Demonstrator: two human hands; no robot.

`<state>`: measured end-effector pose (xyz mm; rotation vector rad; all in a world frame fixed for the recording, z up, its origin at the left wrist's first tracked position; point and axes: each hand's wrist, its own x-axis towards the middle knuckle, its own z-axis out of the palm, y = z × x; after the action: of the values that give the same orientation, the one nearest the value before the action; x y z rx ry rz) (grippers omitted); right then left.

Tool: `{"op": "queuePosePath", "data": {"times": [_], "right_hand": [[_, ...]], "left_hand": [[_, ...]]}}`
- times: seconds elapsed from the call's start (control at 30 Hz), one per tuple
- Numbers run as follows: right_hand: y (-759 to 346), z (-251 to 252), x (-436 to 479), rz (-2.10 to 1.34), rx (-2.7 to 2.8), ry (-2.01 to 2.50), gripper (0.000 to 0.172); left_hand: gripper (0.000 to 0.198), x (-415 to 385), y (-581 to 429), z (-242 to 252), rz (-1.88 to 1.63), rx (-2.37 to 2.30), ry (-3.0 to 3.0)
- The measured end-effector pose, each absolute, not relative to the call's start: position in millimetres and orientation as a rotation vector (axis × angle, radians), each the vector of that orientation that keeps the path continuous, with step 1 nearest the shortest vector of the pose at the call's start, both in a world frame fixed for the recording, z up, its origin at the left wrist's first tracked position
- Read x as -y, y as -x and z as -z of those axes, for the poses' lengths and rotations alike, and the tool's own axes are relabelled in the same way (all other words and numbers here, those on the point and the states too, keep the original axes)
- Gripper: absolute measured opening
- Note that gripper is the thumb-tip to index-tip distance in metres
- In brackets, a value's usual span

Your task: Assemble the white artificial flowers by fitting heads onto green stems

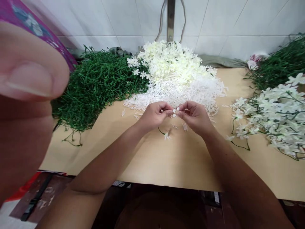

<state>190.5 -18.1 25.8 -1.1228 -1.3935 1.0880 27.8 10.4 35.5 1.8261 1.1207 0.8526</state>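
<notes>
The small white flower (174, 112) is located above the middle of the tabletop (157, 168), between the fingertips of the left hand (154, 114) and the right hand (195, 117). Both grips are closed on it, thumb against fingers, one from each side. Its petals spread in the gap between the fingertips; its long axis cannot be determined, as the fingers cover part of it. Just below the hands, a stemmed flower (166, 136) lies on the tabletop — stem toward the far left, petals toward the near right — with loose white strands (185, 127) near it. Beyond the hands stand a heap of white strands (143, 100) and, behind it, a heap of cream-white blossoms (171, 63). A pile of green stems (102, 82) lies to the left; stemmed white flowers (283, 117) and a second green pile (278, 63) lie to the right. A third hand (30, 76), blurred and close to the lens, blocks the left side of the view — its thumbnail faces the camera. The held flower is white, with small rounded petals; finer detail is too small to read.
</notes>
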Motion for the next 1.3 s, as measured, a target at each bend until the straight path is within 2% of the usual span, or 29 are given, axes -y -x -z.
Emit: {"op": "queuePosePath", "data": {"times": [0.27,0.67,0.93,1.3], "right_hand": [[-183.5,-21.4,20.9,-0.995,1.440,1.177,0.031],[-176.7,-17.5,18.3,-1.217,1.258,1.066,0.044],[-180.0,-12.4,14.1,-1.288,1.159,0.950,0.041],[-179.6,-11.0,14.8,-1.336,1.035,0.848,0.038]], "left_hand": [[0.011,-9.8,-24.3,-33.2,-0.836,-1.162,-2.010],[0.010,-12.4,-25.9,-31.0,-0.889,-1.108,-1.890],[0.033,-18.0,-30.2,-34.6,-0.897,-1.054,-1.504],[0.030,-16.3,-24.3,-36.9,-0.872,-0.942,-1.393]]}}
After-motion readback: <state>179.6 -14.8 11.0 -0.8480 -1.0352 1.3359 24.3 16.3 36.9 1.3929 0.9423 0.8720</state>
